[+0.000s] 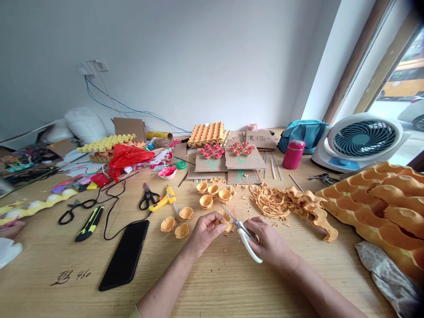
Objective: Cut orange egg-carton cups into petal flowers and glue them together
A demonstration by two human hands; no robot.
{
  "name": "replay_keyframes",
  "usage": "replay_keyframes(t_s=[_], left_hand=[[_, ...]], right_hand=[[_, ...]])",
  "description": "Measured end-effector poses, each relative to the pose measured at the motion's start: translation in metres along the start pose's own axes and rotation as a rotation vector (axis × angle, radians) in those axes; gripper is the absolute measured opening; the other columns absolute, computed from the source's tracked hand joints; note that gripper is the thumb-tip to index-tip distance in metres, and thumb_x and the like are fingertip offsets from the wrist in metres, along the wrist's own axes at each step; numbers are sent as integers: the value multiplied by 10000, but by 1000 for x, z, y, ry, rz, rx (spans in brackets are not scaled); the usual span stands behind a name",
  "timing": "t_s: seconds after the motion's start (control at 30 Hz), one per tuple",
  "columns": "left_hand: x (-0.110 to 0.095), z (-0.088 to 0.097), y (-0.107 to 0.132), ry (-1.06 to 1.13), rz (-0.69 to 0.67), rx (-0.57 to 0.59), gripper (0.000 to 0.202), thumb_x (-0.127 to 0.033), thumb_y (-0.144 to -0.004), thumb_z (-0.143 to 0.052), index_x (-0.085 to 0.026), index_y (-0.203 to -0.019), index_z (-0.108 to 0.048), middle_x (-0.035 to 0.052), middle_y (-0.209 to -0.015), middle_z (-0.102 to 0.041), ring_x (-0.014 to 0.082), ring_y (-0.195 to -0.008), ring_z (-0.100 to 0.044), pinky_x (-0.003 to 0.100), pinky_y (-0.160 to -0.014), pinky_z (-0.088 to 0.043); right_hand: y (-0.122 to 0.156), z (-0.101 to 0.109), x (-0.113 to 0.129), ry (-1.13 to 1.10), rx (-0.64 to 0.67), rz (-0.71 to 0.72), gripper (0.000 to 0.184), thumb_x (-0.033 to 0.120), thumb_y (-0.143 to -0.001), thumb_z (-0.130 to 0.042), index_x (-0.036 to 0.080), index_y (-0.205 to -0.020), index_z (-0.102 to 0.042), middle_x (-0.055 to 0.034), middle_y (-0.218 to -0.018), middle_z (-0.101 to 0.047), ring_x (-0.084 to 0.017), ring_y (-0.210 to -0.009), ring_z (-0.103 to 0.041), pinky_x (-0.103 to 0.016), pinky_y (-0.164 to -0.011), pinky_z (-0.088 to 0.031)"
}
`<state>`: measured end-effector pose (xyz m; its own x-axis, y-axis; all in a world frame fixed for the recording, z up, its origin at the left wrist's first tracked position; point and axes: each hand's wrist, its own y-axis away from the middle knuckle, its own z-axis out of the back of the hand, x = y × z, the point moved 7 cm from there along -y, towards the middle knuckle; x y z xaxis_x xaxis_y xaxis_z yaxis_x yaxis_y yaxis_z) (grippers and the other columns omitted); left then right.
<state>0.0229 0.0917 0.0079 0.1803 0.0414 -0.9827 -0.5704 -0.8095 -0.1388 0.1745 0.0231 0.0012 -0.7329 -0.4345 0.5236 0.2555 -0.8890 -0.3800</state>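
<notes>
My left hand (pixel 207 232) pinches an orange egg-carton cup (pixel 227 223) near the middle of the table. My right hand (pixel 268 240) grips white-handled scissors (pixel 247 245), their blades reaching to the cup's edge. Behind the hands stand several cut cups (pixel 206 202), some nested into each other. Left of my left hand are more petal-edged cups (pixel 168 224). A heap of orange trimmings (pixel 270 201) lies beyond my right hand, with a wavy carton strip (pixel 326 223) trailing from it. Part of the held cup is hidden behind my fingers.
A phone (pixel 125 256), a yellow glue gun (pixel 164 199), a utility knife (pixel 89 223) and black scissors (pixel 148 197) lie leftward. Red-painted flowers on cardboard (pixel 245 165) stand behind. Rightward are egg trays (pixel 380 198), a fan (pixel 357 141) and a pink flask (pixel 293 154). Another person's hand (pixel 12 229) shows far left.
</notes>
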Motion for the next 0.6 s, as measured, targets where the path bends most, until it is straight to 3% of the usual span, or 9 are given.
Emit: replay_keyframes(t_s=[0.13, 0.33, 0.5, 0.6], left_hand=[[4, -2, -1, -113, 12, 8, 199, -320, -729, -758, -155, -794, -669, 3, -737, -605, 150, -724, -521, 275, -716, -415], [10, -19, 6, -258, 30, 85, 253, -196, -739, -735, -187, -958, -609, 20, -878, -658, 174, -840, -592, 312, -833, -442], [14, -27, 10, -241, 49, 141, 332, -186, -744, -732, -199, -1032, -568, 29, -924, -666, 190, -890, -618, 337, -883, -439], [17, -27, 11, -263, 44, 165, 484, -186, -698, -775, -211, -1137, -572, 36, -997, -649, 203, -928, -600, 320, -855, -441]], right_hand=[[-2, 10, -8, -212, -120, -138, 262, 418, -912, -594, 218, -756, -528, -1, -707, -577, -169, -668, -510, -306, -664, -433], [-3, 10, -1, -556, -132, -198, 221, 414, -877, -671, 226, -926, -565, -23, -914, -644, -196, -868, -594, -353, -844, -478], [-2, -3, -4, -647, -112, -245, 260, 425, -849, -700, 215, -917, -561, -1, -841, -604, -183, -804, -567, -337, -773, -480], [-3, -6, -9, -775, -138, -279, 347, 486, -819, -725, 224, -929, -526, 14, -784, -576, -172, -751, -555, -318, -712, -477]])
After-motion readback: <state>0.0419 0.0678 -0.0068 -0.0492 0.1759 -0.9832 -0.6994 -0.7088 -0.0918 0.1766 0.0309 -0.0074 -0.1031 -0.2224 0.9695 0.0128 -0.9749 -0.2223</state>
